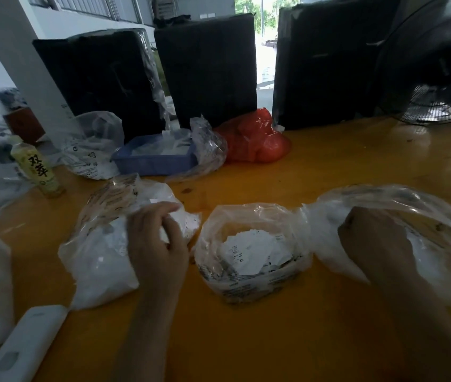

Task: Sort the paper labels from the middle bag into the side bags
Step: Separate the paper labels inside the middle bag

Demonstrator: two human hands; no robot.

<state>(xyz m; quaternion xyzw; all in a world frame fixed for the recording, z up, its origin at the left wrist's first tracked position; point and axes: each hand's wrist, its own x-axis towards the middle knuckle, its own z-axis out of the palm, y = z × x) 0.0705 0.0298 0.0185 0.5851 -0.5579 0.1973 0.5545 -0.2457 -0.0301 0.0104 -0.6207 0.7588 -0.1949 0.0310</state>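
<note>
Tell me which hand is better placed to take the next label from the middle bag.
Probably the left hand: it rests at the left bag, beside the open middle bag. The right hand is curled and reaches into the right bag.

middle bag (249, 277) open, upright | paper labels (249, 249) inside (one reads XS) | side bags (100, 260) (439, 244) flank it

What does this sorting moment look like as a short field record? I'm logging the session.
surface: orange table
middle bag: open, paper labels inside, one reads XS
left bag: left hand at its opening, fingers curled
right bag: right hand inside its mouth
held labels: cannot tell
behind: blue tray, red bag, bottle
</note>
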